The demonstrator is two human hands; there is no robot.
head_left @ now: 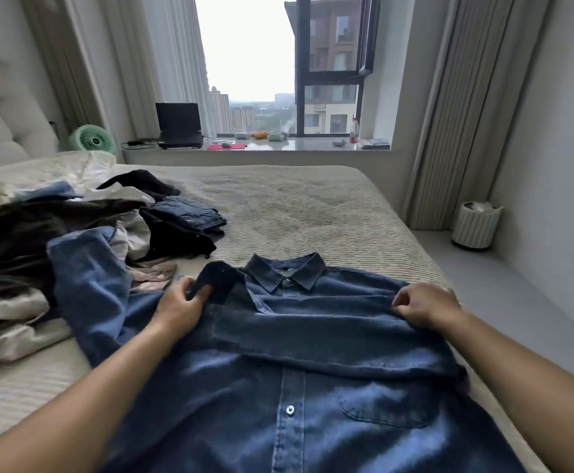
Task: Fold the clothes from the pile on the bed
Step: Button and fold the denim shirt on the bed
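Note:
A blue denim shirt [289,387] lies front-up on the bed [313,206], collar toward the window. One sleeve is folded across its chest. My left hand [180,305] pinches the cuff end of that sleeve near the collar. My right hand [425,307] grips the fold at the shirt's right shoulder. The other sleeve trails off to the left, up onto the pile of clothes [57,233], a heap of dark, white and denim garments on the bed's left side.
The bed's right edge runs close to my right arm, with grey floor beyond and a ribbed white bin [476,225] by the curtain. A window sill [299,146] behind the bed holds a laptop [179,126], a bottle and small items. A green fan [93,139] stands at left.

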